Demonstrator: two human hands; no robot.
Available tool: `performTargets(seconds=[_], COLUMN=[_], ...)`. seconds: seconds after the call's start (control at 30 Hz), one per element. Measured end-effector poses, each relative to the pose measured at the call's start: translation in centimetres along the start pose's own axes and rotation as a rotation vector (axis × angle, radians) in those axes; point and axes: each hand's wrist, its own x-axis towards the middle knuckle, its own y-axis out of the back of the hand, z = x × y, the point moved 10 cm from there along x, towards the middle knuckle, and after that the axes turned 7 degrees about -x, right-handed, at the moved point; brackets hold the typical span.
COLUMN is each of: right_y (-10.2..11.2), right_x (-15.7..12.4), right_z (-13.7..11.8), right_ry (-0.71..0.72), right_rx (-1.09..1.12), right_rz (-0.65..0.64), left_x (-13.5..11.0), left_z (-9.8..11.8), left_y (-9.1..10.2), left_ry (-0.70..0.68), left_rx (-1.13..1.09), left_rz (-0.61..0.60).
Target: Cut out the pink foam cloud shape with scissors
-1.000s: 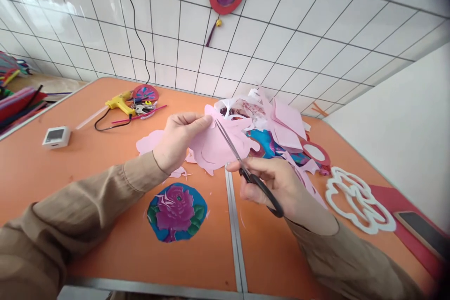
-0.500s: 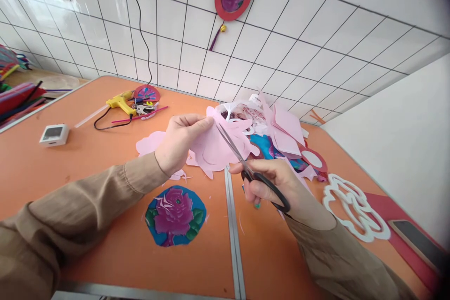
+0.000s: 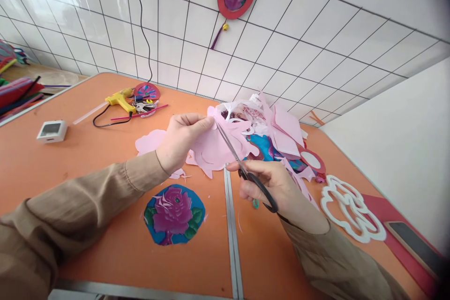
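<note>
My left hand (image 3: 183, 138) pinches a piece of pink paper (image 3: 212, 115) between thumb and fingers, above the middle of the table. Black-handled scissors (image 3: 258, 183) are in my right hand (image 3: 272, 185), with fingers through the loops. Their blades point up and left, nearly closed, and the tips reach the pink paper just beside my left thumb. More pink paper (image 3: 211, 150) lies behind and below, so where the held piece ends I cannot tell. Nearer me, a round cut of blue cloth with a purple rose (image 3: 174, 215) lies flat, pink scraps on it.
On the orange table (image 3: 116, 243) are a yellow glue gun (image 3: 121, 99), a small white device (image 3: 52, 131), folded pink sheets (image 3: 286, 126), a red ring (image 3: 312, 160) and white cloud-shaped cut-outs (image 3: 351, 208). A phone-like dark slab (image 3: 416, 239) rests at right. A metal seam (image 3: 232, 234) divides the tabletop.
My right hand has moved slightly left and up with the scissors, and the blades have come closer together at the paper. My left hand has stayed nearly still.
</note>
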Motion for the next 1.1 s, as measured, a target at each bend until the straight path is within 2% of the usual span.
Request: performTargets(seconds=[0.4,0.6,0.77,0.93,1.1], right_y=[-0.6,-1.3,-1.8,-2.0,-2.0], right_x=[0.2,0.3,0.5,0.7,0.9], right_z=[-0.3,1.2,0.8,0.6,0.7], right_ry=[-0.003,-0.091,-0.087,-0.075,-0.083], right_rx=[-0.118,0.047,0.164,0.178,0.136], right_rz=[0.113,0.085,0.061,0.076,0.087], left_x=[0.0,0.1,0.0,0.4,0.6], left_z=[0.2,0.7,1.5,1.0,0.6], left_y=[0.3,0.4,-0.1,0.2,0.0], left_ry=[-0.068,-0.143,-0.235,-0.182,-0.125], left_rx=[0.146,0.217,0.297,0.327,0.295], left_rz=[0.019,0.035,0.021,0.033,-0.013])
